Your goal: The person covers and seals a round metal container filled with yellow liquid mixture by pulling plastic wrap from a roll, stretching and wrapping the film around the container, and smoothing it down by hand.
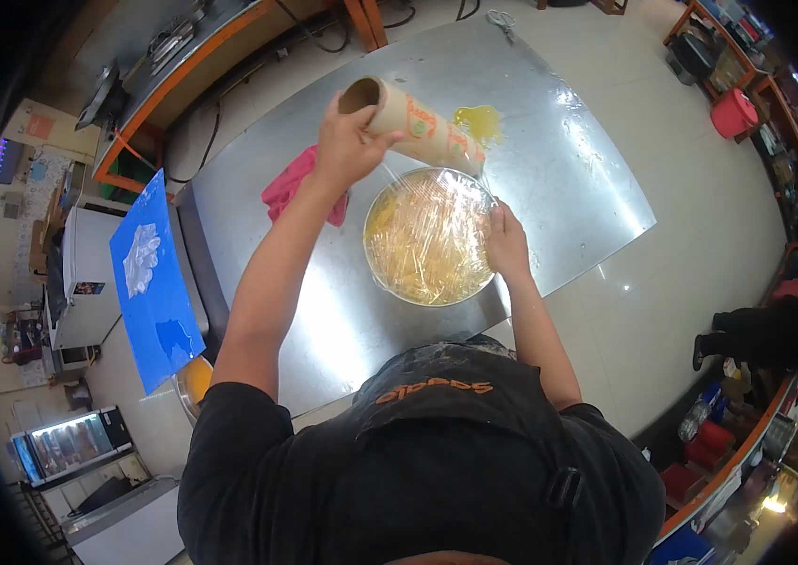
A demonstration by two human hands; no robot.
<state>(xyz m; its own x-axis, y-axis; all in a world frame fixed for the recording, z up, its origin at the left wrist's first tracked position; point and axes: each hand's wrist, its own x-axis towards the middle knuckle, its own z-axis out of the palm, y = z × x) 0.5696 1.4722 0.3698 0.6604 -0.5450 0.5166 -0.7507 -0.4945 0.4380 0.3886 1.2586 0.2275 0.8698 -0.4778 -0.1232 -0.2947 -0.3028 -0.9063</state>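
My left hand (350, 146) is closed around the near end of a roll of plastic wrap (427, 132), a thick cardboard core with orange and green print. From the roll, clear film runs down over a round metal bowl (370, 259) of yellowish food. The film is wrinkled and shiny, so the food's kind is hard to make out. At the bowl's right rim, my right hand (508, 243) grips the edge, thumb on top and fingers partly hidden. Left of the bowl, a pink cloth (291, 184) lies crumpled behind my left forearm.
The bowl stands on a steel table (587, 198). A yellow liquid puddle (480, 123) lies beyond the roll, and scissors (503, 23) rest at the far edge. On the left, a blue board (159, 311) bears a clear plastic glove (142, 259). A person in dark trousers (757, 334) stands at right.
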